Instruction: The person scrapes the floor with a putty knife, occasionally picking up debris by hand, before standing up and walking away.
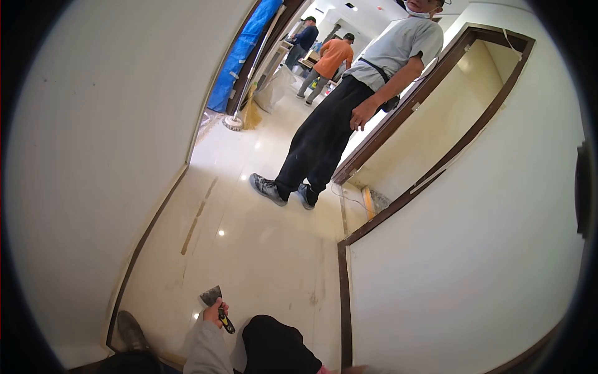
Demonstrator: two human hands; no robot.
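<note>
"Near the lower edge of the glossy cream tile floor, what is being held?"

"A putty knife with a flared, dark-smeared metal blade and a black-and-yellow handle. The left hand, at the end of a light grey sleeve, has its fingers curled around it."

"Why gripped there?"

"Close to the blade, probably for control: the metal sticks out past the fingers toward the floor's left edge, while the handle's end shows on the opposite side, toward a black-clothed knee."

"And the other hand?"

"The right hand is perhaps the blurred skin-toned patch at the bottom of the view; I cannot tell whether it is spread or closed."

"Farther out?"

"Beyond the blade, a long brown streak runs near the floor's left edge. Past that, a person in a grey shirt and black trousers stands nearer the right edge. By the far left corner, a pole with a round whitish brush head and a straw-coloured broom stand beside blue plastic sheeting, presumably to leave the walkway open."
</note>
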